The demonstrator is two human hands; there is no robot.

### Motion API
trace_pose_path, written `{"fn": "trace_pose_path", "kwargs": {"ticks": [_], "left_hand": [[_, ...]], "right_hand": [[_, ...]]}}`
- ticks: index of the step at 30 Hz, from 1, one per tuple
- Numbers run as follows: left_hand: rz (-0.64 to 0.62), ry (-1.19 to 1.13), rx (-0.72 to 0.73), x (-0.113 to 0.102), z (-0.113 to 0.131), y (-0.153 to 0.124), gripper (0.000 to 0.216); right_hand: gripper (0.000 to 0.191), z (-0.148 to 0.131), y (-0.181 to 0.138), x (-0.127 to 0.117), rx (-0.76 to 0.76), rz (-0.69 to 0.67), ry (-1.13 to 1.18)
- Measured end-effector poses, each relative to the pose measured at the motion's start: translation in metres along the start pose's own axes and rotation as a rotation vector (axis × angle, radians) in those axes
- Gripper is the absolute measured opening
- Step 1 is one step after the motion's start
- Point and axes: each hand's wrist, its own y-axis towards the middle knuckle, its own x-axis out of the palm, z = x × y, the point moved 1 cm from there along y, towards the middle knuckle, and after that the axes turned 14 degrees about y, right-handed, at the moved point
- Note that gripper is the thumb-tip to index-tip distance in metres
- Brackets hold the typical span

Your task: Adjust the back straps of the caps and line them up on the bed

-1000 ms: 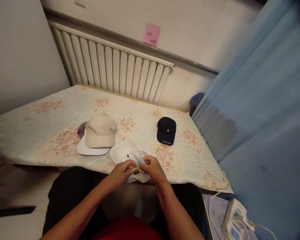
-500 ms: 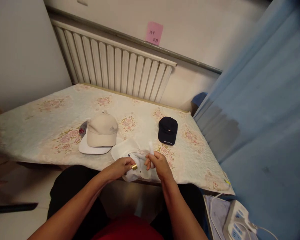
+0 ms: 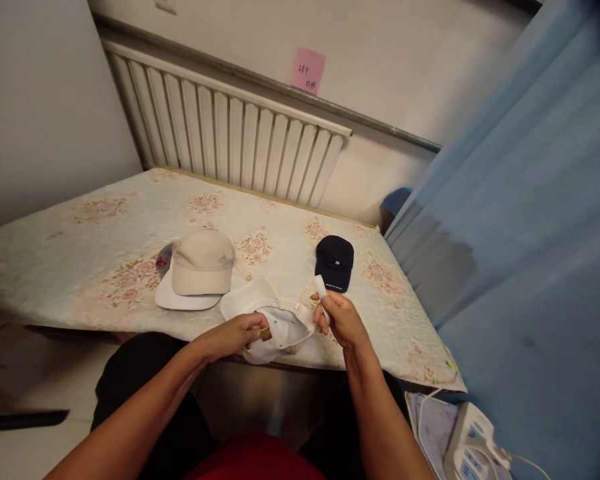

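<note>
Red top (image 3: 255, 459), black trousers (image 3: 135, 377)

The note (image 3: 309, 59) bears two handwritten lines, the lower resembling 5535. The beige cap (image 3: 203, 263) shows the Adidas logo. White lettering on the dark cap (image 3: 334, 251) is too small to read.

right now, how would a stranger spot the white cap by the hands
Below the radiator, find the floral cover. At its near edge, the white cap lies between the left hand and right hand. Unlike the crown-up beige cap and navy cap, it shows its open inside.
</note>
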Motion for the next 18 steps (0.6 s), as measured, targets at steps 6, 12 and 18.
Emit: {"fn": "trace_pose_path", "kwargs": {"ticks": [6,12,18], "left_hand": [[0.068,-0.068,0.007,0.006,-0.004,0.005,0.018],[0.152,-0.1,-0.008,0.012,-0.007,0.013,0.018],[0.198,-0.092,0.0,0.015,-0.007,0.014,0.022]], "right_hand": [[0.025,0.012,0.002,0.011,0.07,-0.103,-0.001],[0.016,0.035,0.003,0.039,0.138,-0.108,-0.165],[0.019,0.037,-0.005,0.059,0.095,-0.017,-0.422]]}}
